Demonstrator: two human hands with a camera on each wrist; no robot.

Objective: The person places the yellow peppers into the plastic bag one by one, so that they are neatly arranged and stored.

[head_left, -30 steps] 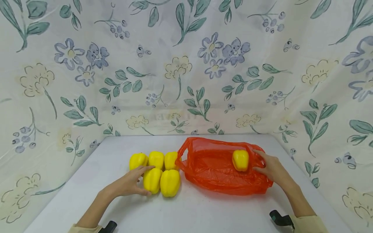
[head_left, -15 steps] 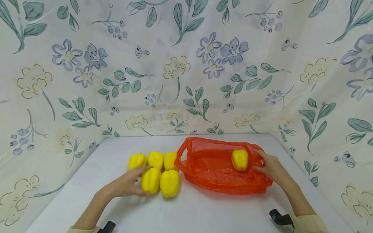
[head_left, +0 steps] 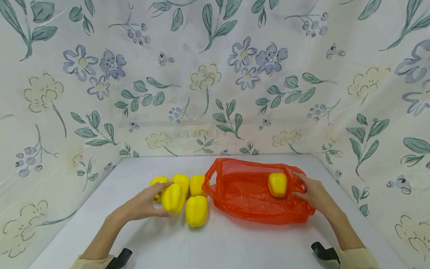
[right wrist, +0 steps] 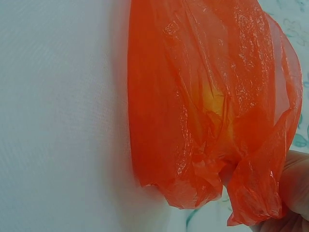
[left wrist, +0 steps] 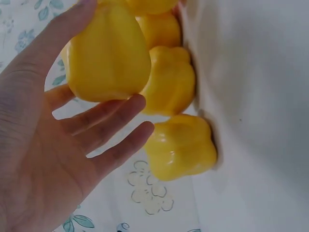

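Note:
Between its thumb and fingers my left hand pinches a yellow bell pepper, raised off the table; the left wrist view shows the same pepper against the fingertips. Behind and beside it are the other yellow peppers, one in front and a back row, of which the left one is partly hidden by the hand. To the right, a red plastic bag lies spread with its mouth towards me. One yellow pepper is inside. My right hand grips the bag's bunched right side, its fingers partly covered by plastic.
A white table carries everything. Floral cloth hangs behind it and on both sides. The bag's left handle loop overlaps the pepper at the right end of the back row.
My left hand has closed on the front-left pepper and lifted it up off the table, away from its front neighbour. The right hand and the bag stay in place.

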